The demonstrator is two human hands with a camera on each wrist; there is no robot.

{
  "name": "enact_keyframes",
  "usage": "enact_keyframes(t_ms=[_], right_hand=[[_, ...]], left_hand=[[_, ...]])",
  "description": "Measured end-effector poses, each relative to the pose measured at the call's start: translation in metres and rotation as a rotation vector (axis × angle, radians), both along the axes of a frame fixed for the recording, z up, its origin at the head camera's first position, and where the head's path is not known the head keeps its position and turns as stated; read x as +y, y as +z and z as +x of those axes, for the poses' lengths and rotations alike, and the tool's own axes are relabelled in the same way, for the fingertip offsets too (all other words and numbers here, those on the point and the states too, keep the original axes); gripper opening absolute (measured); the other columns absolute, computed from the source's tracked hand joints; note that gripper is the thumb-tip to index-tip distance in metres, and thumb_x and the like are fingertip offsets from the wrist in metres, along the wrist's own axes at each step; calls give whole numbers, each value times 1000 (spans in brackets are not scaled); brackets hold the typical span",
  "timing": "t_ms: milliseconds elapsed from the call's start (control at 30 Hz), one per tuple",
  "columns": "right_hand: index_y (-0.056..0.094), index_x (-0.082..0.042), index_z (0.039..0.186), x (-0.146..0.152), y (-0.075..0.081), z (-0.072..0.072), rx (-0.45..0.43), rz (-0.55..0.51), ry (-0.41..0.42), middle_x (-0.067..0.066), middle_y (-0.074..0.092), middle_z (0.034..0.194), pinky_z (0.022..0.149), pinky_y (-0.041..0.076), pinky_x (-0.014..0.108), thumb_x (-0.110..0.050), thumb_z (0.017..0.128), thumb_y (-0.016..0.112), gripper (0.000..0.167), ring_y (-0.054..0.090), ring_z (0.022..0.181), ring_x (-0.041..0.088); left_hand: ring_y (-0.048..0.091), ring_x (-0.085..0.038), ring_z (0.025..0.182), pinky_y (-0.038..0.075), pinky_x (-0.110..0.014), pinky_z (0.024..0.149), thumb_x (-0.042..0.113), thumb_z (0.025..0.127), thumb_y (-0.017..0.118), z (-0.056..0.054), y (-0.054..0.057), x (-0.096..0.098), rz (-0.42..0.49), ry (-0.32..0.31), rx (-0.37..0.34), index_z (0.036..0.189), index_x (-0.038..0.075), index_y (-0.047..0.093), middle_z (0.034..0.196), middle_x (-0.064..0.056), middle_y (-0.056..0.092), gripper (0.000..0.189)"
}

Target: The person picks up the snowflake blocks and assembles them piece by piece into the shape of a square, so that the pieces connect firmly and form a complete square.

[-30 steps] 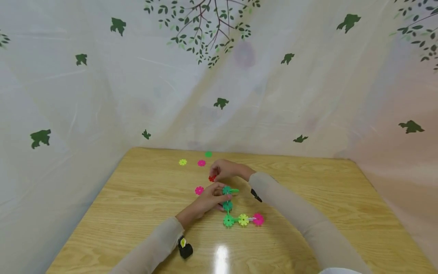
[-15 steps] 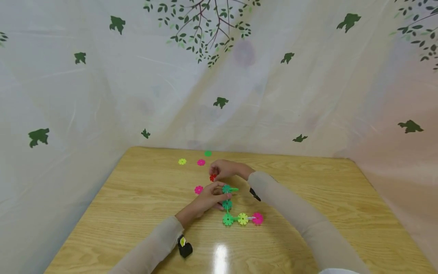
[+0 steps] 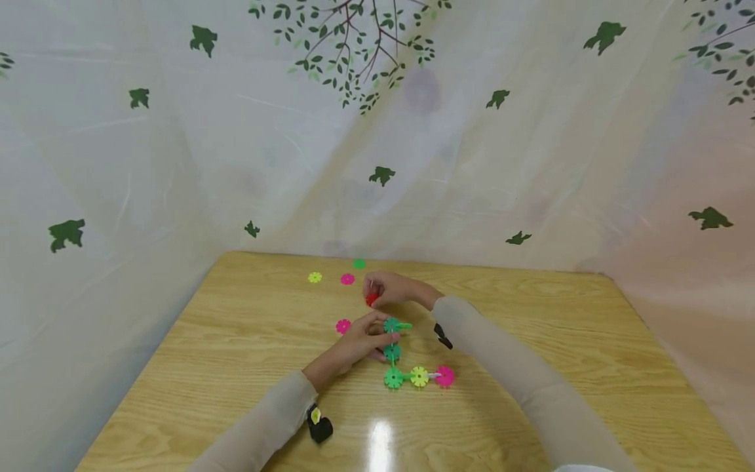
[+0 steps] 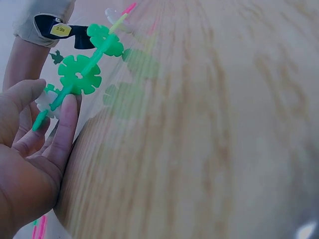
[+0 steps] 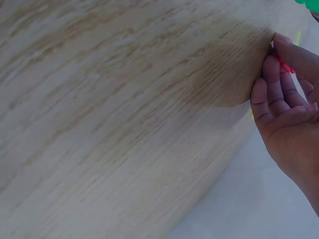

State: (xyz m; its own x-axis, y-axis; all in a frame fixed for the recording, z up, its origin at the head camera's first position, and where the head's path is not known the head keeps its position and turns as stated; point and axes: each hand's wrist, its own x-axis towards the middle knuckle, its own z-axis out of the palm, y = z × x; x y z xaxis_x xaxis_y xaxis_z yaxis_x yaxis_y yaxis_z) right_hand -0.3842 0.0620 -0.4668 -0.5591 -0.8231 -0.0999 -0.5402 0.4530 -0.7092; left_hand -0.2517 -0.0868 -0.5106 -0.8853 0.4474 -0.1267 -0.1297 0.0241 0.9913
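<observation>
My left hand (image 3: 358,342) grips a linked chain of flower-shaped plastic discs near its far end. In the head view the chain runs toward me to a bright green disc (image 3: 393,377), then turns right through a yellow disc (image 3: 419,377) to a pink end disc (image 3: 445,376). Thumb and fingers pinch the green pieces (image 4: 79,74) in the left wrist view. Just beyond, my right hand (image 3: 390,290) pinches a red flower disc (image 3: 371,299) between thumb and fingers. The right wrist view shows only part of that red disc (image 5: 285,64); the fingers hide the rest.
Loose flower discs lie on the wooden table (image 3: 236,367): one pink (image 3: 343,326) beside my left hand, and farther back another pink (image 3: 347,279), a yellow (image 3: 315,278) and a green (image 3: 358,263). A printed curtain (image 3: 295,164) hangs behind the table.
My right hand has raised the red disc slightly and turned it, bringing its fingers a little away from the left hand. The left hand and the chain stay in place.
</observation>
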Motion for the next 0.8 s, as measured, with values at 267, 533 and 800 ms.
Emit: enact_keyframes(t_ms=[267,533,800], right_hand=[[72,4,105,6,-1,-5,50,-30,5,16,72,101,81,54,21,2,90,73,15,64,87,12],[74,2,115,23,2,-6,-7,-34,-101,14,75,103,81,55,21,-5,93,72,23,64,86,8],[69,4,111,43,9,3,-148,-148,-276,14,77,90,71,62,29,-7,93,74,22,71,73,12]], left_hand=[[68,-11,76,61,-26,64,14,97,70,0,1,2,12,22,0,127,3,51,98,-5,70,38],[69,-12,80,61,-26,63,14,97,69,-2,4,5,-2,46,-11,124,4,48,115,-19,71,35],[68,-12,72,60,-26,56,10,94,69,-7,6,10,11,119,-50,133,3,48,120,-21,68,44]])
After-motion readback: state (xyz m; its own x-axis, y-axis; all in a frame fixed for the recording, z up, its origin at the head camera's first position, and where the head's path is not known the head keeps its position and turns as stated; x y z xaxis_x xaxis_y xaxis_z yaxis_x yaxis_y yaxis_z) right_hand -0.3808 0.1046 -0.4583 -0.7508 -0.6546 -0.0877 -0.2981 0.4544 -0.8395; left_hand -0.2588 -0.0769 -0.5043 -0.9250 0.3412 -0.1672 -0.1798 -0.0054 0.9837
